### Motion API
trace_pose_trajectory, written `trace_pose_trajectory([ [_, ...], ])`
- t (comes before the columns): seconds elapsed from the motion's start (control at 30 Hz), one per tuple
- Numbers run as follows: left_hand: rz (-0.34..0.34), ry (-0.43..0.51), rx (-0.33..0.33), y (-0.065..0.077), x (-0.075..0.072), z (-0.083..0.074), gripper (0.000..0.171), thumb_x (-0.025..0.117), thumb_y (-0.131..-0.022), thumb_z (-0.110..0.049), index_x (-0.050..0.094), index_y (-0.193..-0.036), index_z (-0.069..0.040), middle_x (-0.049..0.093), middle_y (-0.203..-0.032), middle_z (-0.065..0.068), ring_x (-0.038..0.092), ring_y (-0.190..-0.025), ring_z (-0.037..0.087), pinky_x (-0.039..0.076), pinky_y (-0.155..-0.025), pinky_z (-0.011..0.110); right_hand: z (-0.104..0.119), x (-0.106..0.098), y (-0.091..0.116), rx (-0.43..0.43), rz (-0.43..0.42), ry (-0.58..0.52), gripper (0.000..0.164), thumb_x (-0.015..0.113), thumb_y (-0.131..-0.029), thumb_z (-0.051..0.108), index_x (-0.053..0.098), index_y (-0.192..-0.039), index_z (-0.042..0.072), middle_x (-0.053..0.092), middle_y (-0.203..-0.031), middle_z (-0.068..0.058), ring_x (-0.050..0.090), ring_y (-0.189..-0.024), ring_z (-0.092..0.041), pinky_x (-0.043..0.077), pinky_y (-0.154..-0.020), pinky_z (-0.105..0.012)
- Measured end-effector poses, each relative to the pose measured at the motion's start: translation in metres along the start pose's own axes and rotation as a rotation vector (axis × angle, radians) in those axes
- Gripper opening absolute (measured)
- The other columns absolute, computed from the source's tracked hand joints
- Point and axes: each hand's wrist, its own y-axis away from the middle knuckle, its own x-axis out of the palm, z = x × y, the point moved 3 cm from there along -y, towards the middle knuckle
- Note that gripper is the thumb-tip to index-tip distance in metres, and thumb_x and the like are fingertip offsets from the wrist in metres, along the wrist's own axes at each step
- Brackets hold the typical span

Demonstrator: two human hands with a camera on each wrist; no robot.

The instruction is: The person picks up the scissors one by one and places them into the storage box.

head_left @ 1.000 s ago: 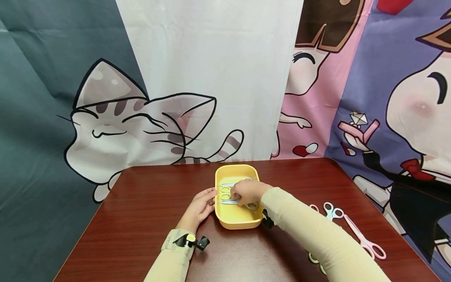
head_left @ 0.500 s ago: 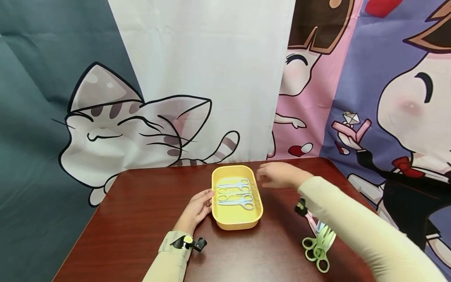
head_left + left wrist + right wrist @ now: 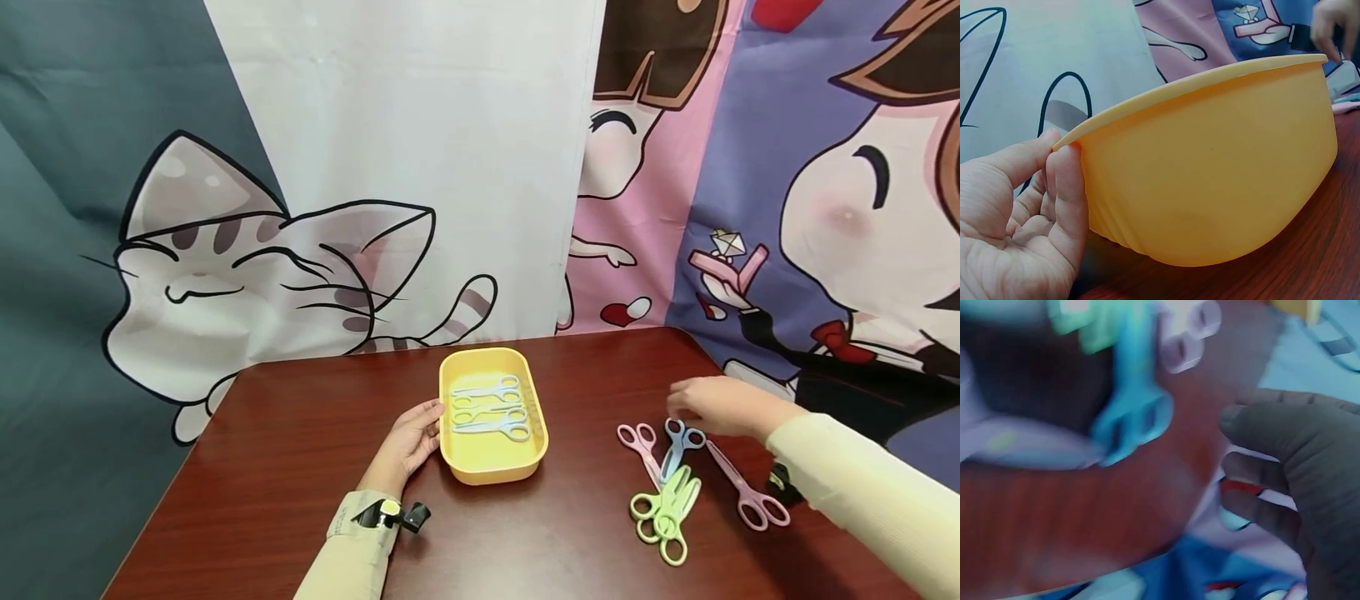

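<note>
My left hand (image 3: pixel 407 438) grips the left rim of a yellow plastic tub (image 3: pixel 495 463). In the left wrist view its thumb and fingers pinch the rim edge of the tub (image 3: pixel 1210 162). Inside the tub lie blue scissors (image 3: pixel 501 427), green scissors (image 3: pixel 463 416) and another light-blue pair, stacked in a row. My right hand (image 3: pixel 723 406) hovers, holding nothing, just above the handles of blue scissors (image 3: pixel 678 443). In the blurred right wrist view the fingers of the right hand (image 3: pixel 1310 469) are loosely bent, beside the blue scissors (image 3: pixel 1135 419).
Around the blue scissors on the table (image 3: pixel 585 533) lie pink scissors (image 3: pixel 638 443), green scissors (image 3: pixel 667 523) overlapping one another, and a longer pink pair (image 3: pixel 751 501) at the right. A cartoon-printed cloth (image 3: pixel 420 100) hangs behind the table's far edge.
My right hand has left the inside of the tub, where it touched the scissors, and moved right to the loose scissors. The left hand stays at the tub's rim.
</note>
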Motion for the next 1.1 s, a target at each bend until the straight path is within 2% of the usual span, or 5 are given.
trace_pose_trajectory([
  [0.1,-0.001,0.004,-0.003,0.0,0.001,0.0,0.021,0.055,-0.104,-0.008,0.05,-0.123,0.001,0.068,-0.089,0.004,0.065,-0.072,0.007,0.056,-0.061,0.018,-0.002,0.016,0.029,-0.037,-0.05,0.039,0.035,0.082,-0.069,-0.004,0.067,-0.082,0.025,0.057,-0.083,0.011,0.057,-0.075,-0.007,0.05,-0.057,-0.028],
  [0.2,-0.023,0.004,-0.003,0.001,-0.001,0.001,0.021,0.056,-0.104,-0.008,0.051,-0.123,0.001,0.069,-0.089,0.004,0.066,-0.072,0.007,0.056,-0.059,0.018,0.001,0.031,0.049,-0.136,-0.135,0.092,0.039,0.081,-0.064,-0.005,0.065,-0.081,0.025,0.053,-0.082,0.011,0.054,-0.072,-0.007,0.046,-0.054,-0.025],
  [0.37,-0.047,-0.003,0.009,0.002,-0.003,0.001,0.022,0.057,-0.103,-0.007,0.053,-0.123,0.001,0.069,-0.088,0.004,0.065,-0.07,0.007,0.055,-0.057,0.018,0.007,0.047,0.07,-0.26,-0.224,0.188,0.031,0.078,-0.067,0.006,0.06,-0.08,0.028,0.047,-0.087,0.013,0.046,-0.074,-0.005,0.038,-0.055,-0.021],
  [0.97,-0.025,-0.003,0.003,0.002,0.001,0.0,0.02,0.055,-0.104,-0.007,0.052,-0.122,0.001,0.069,-0.086,0.003,0.064,-0.069,0.006,0.055,-0.059,0.017,0.006,0.066,0.096,-0.342,-0.263,0.308,0.02,0.062,-0.071,0.011,0.056,-0.084,0.026,0.056,-0.094,0.008,0.058,-0.085,-0.012,0.048,-0.062,-0.029],
  [1.1,-0.023,-0.012,0.004,0.002,0.001,-0.001,0.019,0.056,-0.104,-0.008,0.053,-0.12,0.001,0.069,-0.086,0.002,0.064,-0.068,0.006,0.055,-0.059,0.017,0.004,0.064,0.096,-0.35,-0.288,0.298,0.018,0.057,-0.073,0.012,0.057,-0.086,0.024,0.053,-0.093,0.009,0.053,-0.083,-0.01,0.045,-0.06,-0.027],
])
